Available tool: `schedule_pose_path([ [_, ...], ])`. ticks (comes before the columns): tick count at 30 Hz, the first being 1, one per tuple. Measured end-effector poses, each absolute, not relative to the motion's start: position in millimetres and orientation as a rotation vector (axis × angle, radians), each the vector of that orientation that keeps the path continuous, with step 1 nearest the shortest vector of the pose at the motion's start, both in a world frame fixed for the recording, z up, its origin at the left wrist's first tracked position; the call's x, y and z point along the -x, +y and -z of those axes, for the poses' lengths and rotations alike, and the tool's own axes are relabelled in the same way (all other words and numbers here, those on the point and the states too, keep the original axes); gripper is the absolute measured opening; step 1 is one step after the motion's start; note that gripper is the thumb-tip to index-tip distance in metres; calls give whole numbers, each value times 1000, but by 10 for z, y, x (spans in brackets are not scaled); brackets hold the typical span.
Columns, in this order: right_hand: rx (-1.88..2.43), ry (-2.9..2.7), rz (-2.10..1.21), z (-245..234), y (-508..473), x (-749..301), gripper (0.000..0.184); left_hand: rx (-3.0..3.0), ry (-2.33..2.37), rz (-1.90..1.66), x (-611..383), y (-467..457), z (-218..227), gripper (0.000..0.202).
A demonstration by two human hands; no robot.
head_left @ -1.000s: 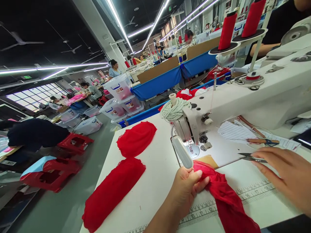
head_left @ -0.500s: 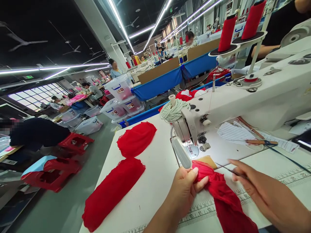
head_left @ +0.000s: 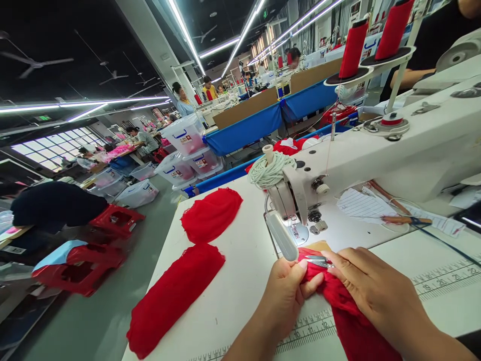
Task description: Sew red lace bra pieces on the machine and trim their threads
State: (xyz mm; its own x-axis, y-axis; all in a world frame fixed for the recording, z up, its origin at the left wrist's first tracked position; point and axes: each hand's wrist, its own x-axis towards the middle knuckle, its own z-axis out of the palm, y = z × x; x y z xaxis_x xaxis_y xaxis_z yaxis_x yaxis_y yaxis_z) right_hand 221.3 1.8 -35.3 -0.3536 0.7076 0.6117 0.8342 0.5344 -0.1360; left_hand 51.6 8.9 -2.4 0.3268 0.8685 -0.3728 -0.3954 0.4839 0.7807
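My left hand (head_left: pixel 287 286) pinches the gathered end of a red cloth (head_left: pixel 347 321) between thumb and fingers, just in front of the sewing machine's needle area. In my right hand (head_left: pixel 376 291) is a small pair of metal thread snips (head_left: pixel 318 261), its blades at the cloth beside my left thumb. The cloth hangs from there down toward the bottom edge, partly under my right hand. Right behind the hands stands the white sewing machine (head_left: pixel 361 150), with a grey presser-side guard (head_left: pixel 282 238) close to my left thumb.
Two red fabric pieces, one rounded (head_left: pixel 212 215) and one long (head_left: pixel 176 301), lie on the white table (head_left: pixel 240 306) to the left. Paper slips (head_left: pixel 363 206) and a wooden-handled tool (head_left: pixel 406 219) lie under the machine arm. Red thread cones (head_left: pixel 353 50) stand at upper right.
My right hand has moved left to the cloth, bringing the thread snips up against it beside my left thumb. The left hand keeps its pinch in place.
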Motion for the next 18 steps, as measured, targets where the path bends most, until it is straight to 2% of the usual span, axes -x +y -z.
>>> schedule_pose_path([
  [5,1268,-2021,168,320,23,-2225,33,-657,870,-910,-505,100,27,22],
  [10,1168,-1944,-316,365,-15,-2234,24,-683,864,-873,-503,76,44,29],
  [13,1148,-2013,-393,417,-29,-2237,16,-725,884,-832,-489,72,43,38],
  [15,1140,-1990,-463,426,-20,-2236,21,-726,883,-829,-478,78,28,46],
  [18,1086,-1872,-630,387,4,-2228,15,-747,838,-837,-477,85,-3,43],
])
